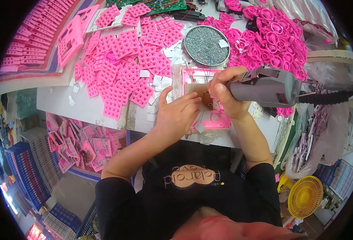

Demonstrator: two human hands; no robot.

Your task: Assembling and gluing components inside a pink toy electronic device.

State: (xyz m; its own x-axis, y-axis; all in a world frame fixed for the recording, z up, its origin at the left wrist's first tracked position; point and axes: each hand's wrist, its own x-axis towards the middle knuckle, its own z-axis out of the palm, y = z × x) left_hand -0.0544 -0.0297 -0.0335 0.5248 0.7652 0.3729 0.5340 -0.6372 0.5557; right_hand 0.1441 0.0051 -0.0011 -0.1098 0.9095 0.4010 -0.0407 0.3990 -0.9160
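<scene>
My right hand [233,94] is wrapped round a grey electric screwdriver [266,86], which lies sideways with its cord end to the right. Its tip is hidden behind my fingers, over a brown circuit board [206,103]. This board sits in a pink plastic casing [220,123], with thin wires at the casing's far end. My left hand [178,116] reaches over the casing's left side, its fingers stretched toward the board and one finger raised apart. The fingertips seem to touch the board; whether anything small is under them I cannot tell.
Beyond the casing stands a round tray [186,44] of small metal screws. Pink keypad pieces [122,76] are heaped to the left, pink ring-shaped parts [278,44] to the far right. Below the table's left edge, a bin holds pink casings [98,146]. A yellow fan [304,197] stands lower right.
</scene>
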